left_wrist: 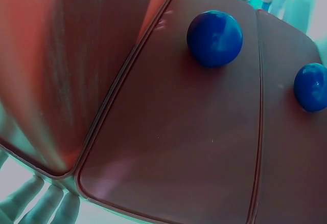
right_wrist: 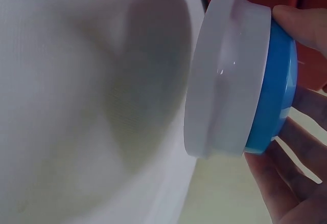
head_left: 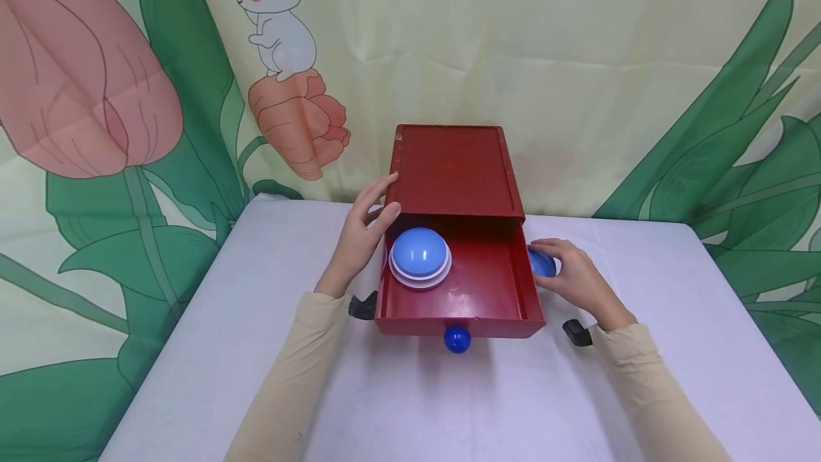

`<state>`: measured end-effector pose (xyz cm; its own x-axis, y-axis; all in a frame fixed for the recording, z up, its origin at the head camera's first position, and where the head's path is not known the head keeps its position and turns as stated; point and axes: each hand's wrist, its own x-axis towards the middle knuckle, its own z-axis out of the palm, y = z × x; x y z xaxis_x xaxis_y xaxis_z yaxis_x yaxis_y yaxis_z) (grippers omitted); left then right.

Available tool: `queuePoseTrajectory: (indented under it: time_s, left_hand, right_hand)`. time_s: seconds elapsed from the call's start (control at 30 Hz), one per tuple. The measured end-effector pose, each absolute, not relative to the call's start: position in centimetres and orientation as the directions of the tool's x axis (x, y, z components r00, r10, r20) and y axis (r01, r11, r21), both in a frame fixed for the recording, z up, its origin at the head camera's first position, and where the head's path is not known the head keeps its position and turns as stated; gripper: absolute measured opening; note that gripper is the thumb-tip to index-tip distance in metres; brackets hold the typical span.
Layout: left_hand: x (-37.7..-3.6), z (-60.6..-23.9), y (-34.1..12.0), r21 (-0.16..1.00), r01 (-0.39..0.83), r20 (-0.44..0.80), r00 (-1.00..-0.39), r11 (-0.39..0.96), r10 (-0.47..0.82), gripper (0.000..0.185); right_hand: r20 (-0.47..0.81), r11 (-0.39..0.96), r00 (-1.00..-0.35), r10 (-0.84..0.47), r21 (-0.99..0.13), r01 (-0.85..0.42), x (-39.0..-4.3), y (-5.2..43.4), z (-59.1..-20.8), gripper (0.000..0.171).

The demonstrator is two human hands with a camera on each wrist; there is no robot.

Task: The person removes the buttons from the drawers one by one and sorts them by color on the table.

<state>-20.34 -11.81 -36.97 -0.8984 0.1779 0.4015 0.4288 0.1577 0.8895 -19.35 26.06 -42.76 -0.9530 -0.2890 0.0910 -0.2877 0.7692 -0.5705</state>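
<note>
Head view: right grip [head_left: 574, 278] holds (seemingly tilted) dome [head_left: 542, 264]

Box [head_left: 452, 170] sits mid-worktop [head_left: 192, 348], its drawer [head_left: 487, 291] pulled forward; one dome [head_left: 420, 257] inside at left, another dome [head_left: 541, 262] outside, just right of the drawer.

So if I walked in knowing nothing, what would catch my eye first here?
Probably the red box in the middle of the white table, with its drawer pulled open and a blue dome light sitting inside at the left. The left hand rests on the box's side, while the right hand holds a second blue dome beside the drawer. Behind is a bright curtain with tulips and a cartoon mouse.
</note>
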Motion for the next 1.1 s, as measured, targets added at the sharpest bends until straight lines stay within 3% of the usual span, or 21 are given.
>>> queuePoseTrajectory:
  time_s: [0.2,0.47,1.1]
  left_hand:
    - [-20.4,-37.0,-11.9,0.897,0.414,0.386,-0.905,0.158,0.180,0.052]
    - [-18.4,-34.2,-11.5,0.901,0.402,0.371,-0.909,0.162,0.190,0.054]
    - [-18.4,-34.3,-11.4,0.905,0.392,0.362,-0.913,0.163,0.188,0.053]
  right_hand:
    - [0.073,0.769,-0.951,-0.300,-0.571,-0.286,-19.7,25.9,-43.4,0.065]
    - [0.077,0.768,-0.948,-0.308,-0.569,-0.295,-20.0,25.8,-44.2,0.060]
    - [0.059,0.766,-0.952,-0.301,-0.579,-0.279,-19.9,25.6,-44.3,0.062]
